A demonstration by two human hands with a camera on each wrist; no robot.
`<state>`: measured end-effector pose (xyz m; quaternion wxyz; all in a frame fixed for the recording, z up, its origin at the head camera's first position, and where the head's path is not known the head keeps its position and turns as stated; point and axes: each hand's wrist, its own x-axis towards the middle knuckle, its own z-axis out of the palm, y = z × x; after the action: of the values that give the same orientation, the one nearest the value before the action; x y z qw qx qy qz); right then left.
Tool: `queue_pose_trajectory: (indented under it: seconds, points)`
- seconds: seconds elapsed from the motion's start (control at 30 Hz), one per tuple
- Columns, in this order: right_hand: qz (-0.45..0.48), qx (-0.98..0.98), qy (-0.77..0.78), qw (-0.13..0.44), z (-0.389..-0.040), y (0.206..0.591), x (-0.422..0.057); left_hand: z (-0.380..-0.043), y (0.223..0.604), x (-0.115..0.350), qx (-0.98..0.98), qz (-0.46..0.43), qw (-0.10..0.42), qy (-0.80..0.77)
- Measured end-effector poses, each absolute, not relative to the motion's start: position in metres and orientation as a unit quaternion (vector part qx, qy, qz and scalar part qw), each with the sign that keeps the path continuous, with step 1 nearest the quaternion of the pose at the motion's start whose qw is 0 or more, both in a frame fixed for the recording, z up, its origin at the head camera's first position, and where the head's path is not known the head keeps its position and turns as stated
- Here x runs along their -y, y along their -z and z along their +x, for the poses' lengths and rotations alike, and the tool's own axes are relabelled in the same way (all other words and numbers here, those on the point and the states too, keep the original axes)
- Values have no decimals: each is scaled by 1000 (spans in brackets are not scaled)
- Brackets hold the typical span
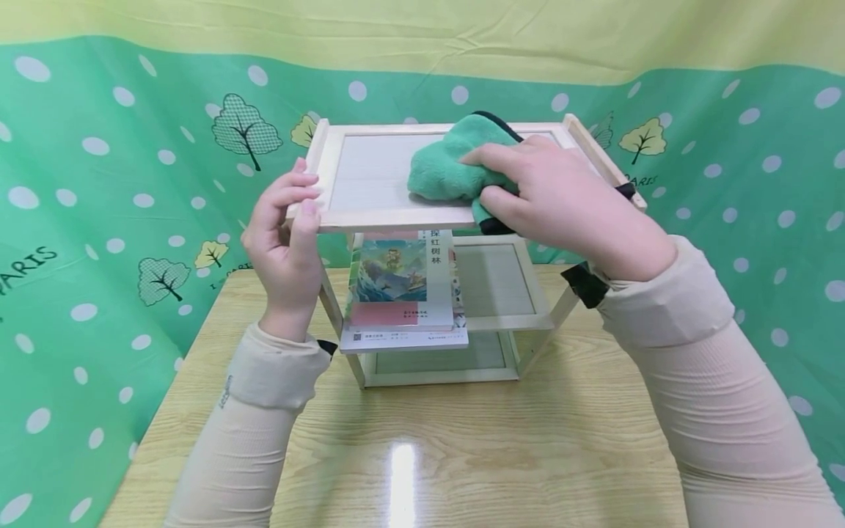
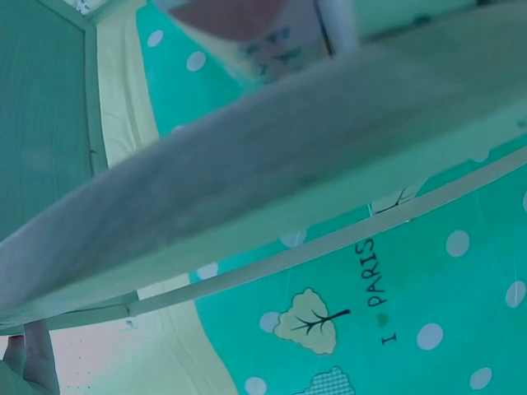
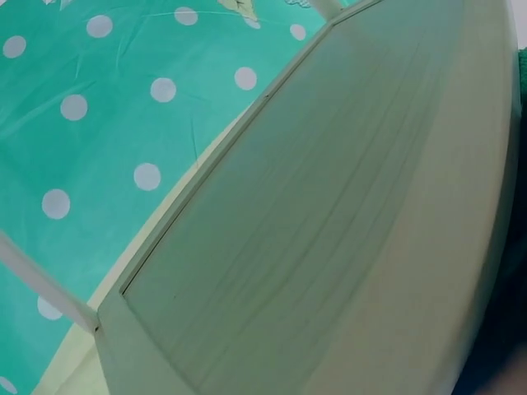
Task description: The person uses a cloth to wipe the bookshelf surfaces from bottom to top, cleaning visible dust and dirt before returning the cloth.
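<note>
A small wooden shelf (image 1: 396, 218) with three tiers stands on the table. At its left top corner, my left hand (image 1: 290, 227) grips the frame, thumb on the front edge and fingers over the side rail. My right hand (image 1: 548, 191) holds a bunched green cloth (image 1: 449, 165) with black edging, which rests on the white top panel right of the middle. Part of the cloth hangs over the front edge. In the left wrist view, fingertips (image 2: 39, 354) show beside the frame. The right wrist view looks at the underside of the top panel (image 3: 305, 197).
Stacked books (image 1: 403, 286) lie on the left of the middle tier, jutting out past its front. Below is the bottom tier (image 1: 436, 375). The wood-grain table (image 1: 495, 455) reaches toward me. A green dotted curtain (image 1: 86, 183) hangs behind and on both sides.
</note>
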<state>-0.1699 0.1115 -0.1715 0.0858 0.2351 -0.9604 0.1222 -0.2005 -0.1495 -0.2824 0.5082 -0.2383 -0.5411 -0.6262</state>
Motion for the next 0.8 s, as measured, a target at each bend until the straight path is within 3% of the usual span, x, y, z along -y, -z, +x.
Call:
queue_pose_trajectory:
  seconds: [0.8]
  points:
    - [228,960,-108,124,-162,165,-121,-196,284,151,541,-240,505,628]
